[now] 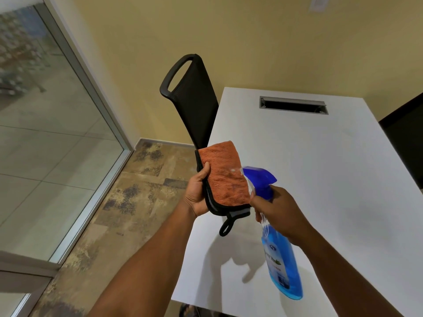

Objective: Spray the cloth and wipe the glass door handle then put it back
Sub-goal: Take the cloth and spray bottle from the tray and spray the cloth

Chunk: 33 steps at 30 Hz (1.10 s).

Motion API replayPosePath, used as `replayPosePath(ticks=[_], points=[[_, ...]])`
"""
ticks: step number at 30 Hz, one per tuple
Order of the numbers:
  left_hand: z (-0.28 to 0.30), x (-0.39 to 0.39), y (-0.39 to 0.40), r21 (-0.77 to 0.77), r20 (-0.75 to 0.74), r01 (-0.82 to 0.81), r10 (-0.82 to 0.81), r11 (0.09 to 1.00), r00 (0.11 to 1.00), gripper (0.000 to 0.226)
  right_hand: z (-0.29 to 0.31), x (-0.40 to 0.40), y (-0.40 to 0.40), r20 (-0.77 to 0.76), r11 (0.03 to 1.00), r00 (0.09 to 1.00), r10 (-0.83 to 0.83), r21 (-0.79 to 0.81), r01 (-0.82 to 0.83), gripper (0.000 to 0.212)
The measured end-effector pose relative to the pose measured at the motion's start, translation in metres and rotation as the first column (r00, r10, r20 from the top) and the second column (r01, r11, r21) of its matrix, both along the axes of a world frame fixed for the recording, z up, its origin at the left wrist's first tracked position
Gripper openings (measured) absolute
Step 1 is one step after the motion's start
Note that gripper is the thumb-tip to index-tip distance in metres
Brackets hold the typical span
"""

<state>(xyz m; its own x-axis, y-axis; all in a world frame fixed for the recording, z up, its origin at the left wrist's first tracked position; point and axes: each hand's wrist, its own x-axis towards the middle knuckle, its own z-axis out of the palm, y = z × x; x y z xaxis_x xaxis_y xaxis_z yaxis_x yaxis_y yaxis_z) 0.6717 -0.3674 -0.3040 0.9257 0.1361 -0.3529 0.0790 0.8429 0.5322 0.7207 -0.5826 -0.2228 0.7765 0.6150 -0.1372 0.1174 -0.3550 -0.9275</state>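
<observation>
My left hand (196, 193) grips a folded orange cloth (225, 173) with a black edge and a hanging loop, holding it upright above the table's left edge. My right hand (278, 210) holds a spray bottle (282, 261) of blue liquid. Its blue nozzle (258, 177) points at the cloth from close by, and a small wet spot shows on the cloth near the nozzle. The glass door (45, 138) with its metal frame is at the left. Its handle is out of view.
A white table (320, 179) with a cable slot (294, 105) fills the right side. A black chair back (194, 94) stands at the table's left edge, another dark chair (407, 143) at the far right. Mottled floor tiles (128, 202) lie between table and door.
</observation>
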Motion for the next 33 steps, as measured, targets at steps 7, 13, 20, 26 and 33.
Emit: replayPosePath(ticks=[7, 13, 20, 26, 33], points=[[-0.002, -0.003, -0.001, -0.009, -0.007, -0.012, 0.012, 1.0, 1.0, 0.06, 0.01, -0.005, 0.001, 0.048, 0.999, 0.999, 0.021, 0.038, -0.023, 0.024], [-0.006, -0.004, -0.001, -0.017, -0.004, 0.001, -0.001, 1.0, 1.0, 0.056, 0.019, -0.002, 0.003, 0.023, 0.997, 0.999, 0.039, 0.072, -0.041, 0.012], [-0.002, -0.003, 0.005, -0.016, -0.002, -0.02, 0.019, 1.0, 1.0, 0.055, 0.012, -0.012, -0.008, 0.019, 0.998, 0.998, 0.064, -0.008, -0.064, 0.007], [0.002, 0.0, 0.012, -0.007, 0.004, -0.026, 0.026, 1.0, 1.0, 0.057, 0.007, -0.027, -0.024, -0.034, 0.995, 0.995, 0.095, -0.011, -0.095, 0.02], [0.003, 0.0, 0.011, -0.012, 0.024, -0.018, 0.018, 1.0, 1.0, 0.056, 0.001, -0.037, -0.039, -0.112, 0.998, 0.992, 0.055, -0.015, -0.057, 0.017]])
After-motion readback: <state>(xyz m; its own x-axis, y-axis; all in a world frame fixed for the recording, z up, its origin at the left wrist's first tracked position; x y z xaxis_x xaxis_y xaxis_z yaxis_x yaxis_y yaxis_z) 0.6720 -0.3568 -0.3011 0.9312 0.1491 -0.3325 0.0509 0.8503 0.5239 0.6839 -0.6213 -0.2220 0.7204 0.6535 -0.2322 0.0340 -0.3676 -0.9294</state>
